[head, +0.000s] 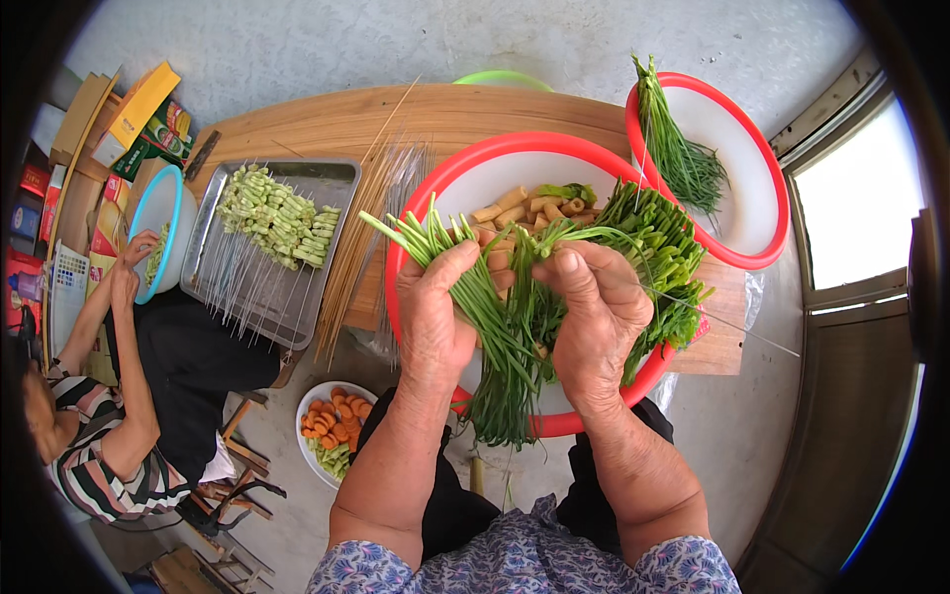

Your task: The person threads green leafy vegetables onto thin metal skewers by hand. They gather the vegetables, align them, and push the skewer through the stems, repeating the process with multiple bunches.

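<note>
My left hand is closed around a bunch of green chives, whose pale stems point up and left while the leaves hang down. My right hand pinches a thin metal skewer and some green stalks between thumb and fingers, just right of the bunch. Both hands are over a large white basin with a red rim. In it lie tan tube-shaped pieces and, on the right, leafy green bundles. The skewer sticks out to the lower right past the rim.
Skewered green vegetables lie on a metal tray, beside wooden sticks. A smaller red-rimmed basin holds more chives. A co-worker sits at left by a blue-rimmed bowl. A bowl of carrot slices stands low.
</note>
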The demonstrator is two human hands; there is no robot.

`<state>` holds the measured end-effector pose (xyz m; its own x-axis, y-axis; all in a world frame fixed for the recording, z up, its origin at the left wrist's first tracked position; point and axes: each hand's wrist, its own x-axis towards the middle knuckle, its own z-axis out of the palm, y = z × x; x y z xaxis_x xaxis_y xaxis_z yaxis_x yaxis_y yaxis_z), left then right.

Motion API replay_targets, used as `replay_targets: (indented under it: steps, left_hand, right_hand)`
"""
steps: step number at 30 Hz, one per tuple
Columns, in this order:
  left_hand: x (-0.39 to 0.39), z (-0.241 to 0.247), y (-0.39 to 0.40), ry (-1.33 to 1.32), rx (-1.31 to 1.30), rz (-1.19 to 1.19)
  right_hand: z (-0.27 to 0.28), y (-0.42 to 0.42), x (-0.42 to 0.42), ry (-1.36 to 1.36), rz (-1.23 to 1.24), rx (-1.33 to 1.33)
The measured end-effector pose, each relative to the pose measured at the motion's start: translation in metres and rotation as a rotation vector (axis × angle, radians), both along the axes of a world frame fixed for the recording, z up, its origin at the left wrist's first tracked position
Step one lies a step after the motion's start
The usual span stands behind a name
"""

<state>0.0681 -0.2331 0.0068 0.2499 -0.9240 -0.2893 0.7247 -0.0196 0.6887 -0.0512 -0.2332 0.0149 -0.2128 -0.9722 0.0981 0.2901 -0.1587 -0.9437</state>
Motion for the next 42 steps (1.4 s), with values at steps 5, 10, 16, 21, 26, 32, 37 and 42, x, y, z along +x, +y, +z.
replay_targets:
  steps: [5,10,16,21,26,32,37,42]
  left_hand:
    - [0.002,-0.007,-0.002,-0.063,-0.024,0.058]
    - [-0.002,-0.004,-0.004,-0.119,-0.024,0.102]
    - [-0.005,0.001,-0.004,-0.131,-0.010,0.118]
    - [-0.006,-0.005,-0.004,-0.145,-0.022,0.123]
    - [-0.007,-0.006,-0.004,-0.174,-0.019,0.127]
    - [-0.009,-0.005,-0.004,-0.193,-0.034,0.133]
    - [-0.010,-0.003,-0.004,-0.184,-0.041,0.139]
    - [-0.010,-0.006,-0.004,-0.194,-0.033,0.135]
  right_hand:
    - [0.000,0.000,-0.001,0.150,0.009,-0.103]
    - [-0.007,-0.002,-0.001,0.241,-0.013,-0.205]
    - [-0.005,-0.002,0.000,0.249,-0.036,-0.214]
    - [-0.005,-0.002,-0.001,0.255,-0.029,-0.202]
    - [-0.006,0.000,-0.003,0.302,-0.011,-0.214]
    - [-0.004,0.002,-0.003,0.397,-0.043,-0.256]
    - [-0.004,0.002,-0.002,0.383,-0.059,-0.263]
    - [-0.006,0.001,-0.002,0.372,-0.058,-0.263]
